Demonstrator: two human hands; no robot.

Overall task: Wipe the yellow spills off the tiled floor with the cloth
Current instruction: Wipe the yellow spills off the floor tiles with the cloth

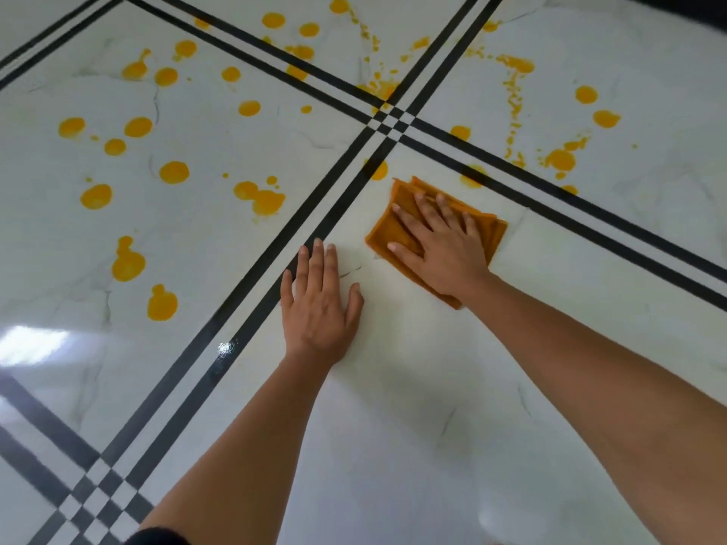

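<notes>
A folded orange cloth (489,234) lies flat on the white tiled floor (393,387), just right of the black double stripe. My right hand (440,249) presses on it with fingers straight and spread. My left hand (320,304) rests flat on the bare tile to the cloth's left, fingers straight, holding nothing. Yellow spills (259,196) dot the tile to the left in several blobs. More yellow spills (560,159) lie beyond the far stripe at the right, and one blob (378,169) sits on the stripe just above the cloth.
Black double stripes (251,308) cross the floor and meet in a checkered joint (391,121) above the cloth. A second checkered joint (94,501) lies at the lower left. A bright glare (31,344) shines on the left tile.
</notes>
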